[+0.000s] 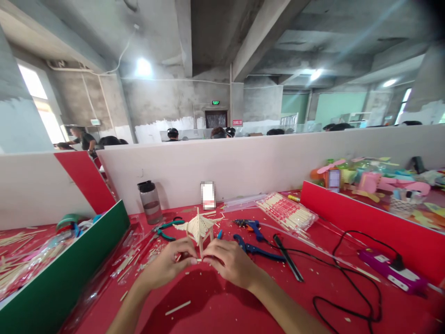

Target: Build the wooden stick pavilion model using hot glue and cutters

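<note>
A small pavilion model (pixel 199 226) built from thin wooden sticks stands on the red table, with a pointed roof and slim legs. At the foot of its front leg, my left hand (pixel 170 260) is closed in a pinch, thumb against fingers. My right hand (pixel 231 263) pinches from the other side, its fingertips almost meeting the left ones. Between them shows a short wooden stick (pixel 199 260), mostly covered by the fingers. Green-handled pliers (pixel 166 228) lie left of the model. A blue glue gun (pixel 255 228) and blue-handled cutters (pixel 259 250) lie right of it.
A box cutter (pixel 288 258) and black cable lead toward a purple power strip (pixel 392 271). Bundled sticks (pixel 287 213) lie at the back right, a water bottle (pixel 150 202) at the back left. Green (pixel 76 264) and red (pixel 368 227) dividers flank the table. A loose stick (pixel 178 307) lies in front.
</note>
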### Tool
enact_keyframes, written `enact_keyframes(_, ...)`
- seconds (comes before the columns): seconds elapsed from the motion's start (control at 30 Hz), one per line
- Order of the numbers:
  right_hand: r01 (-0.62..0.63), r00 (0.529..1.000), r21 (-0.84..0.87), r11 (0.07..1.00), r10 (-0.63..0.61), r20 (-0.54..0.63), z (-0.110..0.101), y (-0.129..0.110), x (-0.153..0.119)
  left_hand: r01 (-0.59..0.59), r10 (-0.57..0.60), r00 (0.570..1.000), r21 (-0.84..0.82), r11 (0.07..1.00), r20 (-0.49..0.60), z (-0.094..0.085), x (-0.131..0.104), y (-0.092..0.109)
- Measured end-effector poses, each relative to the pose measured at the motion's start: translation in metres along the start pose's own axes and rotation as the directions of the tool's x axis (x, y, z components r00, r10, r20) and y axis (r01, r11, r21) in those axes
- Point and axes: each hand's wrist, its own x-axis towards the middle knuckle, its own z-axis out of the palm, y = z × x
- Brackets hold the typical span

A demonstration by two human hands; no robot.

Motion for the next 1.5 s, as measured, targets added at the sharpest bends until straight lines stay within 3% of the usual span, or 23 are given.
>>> enact_keyframes(0.6,-0.068,0.994,0.123,0.99,0.078,-0.077,0.005,0.001,-0.002,-0.034,0.037,0.997,0.04,0.999,-0.066,0.005,0.001,0.01)
enact_keyframes(1.17,-0.117,0.988,0.11,0.987,0.127,-0.092,0.008,-0.01,0.002,0.026,-0.022,0.998,0.089,0.996,-0.054,0.005,-0.001,0.007)
enact_keyframes(1.5,-0.135,0.983,-0.006,0.991,0.133,-0.125,0.015,-0.005,0.001,0.029,-0.018,0.995,0.122,0.992,-0.094,0.005,0.0,0.004)
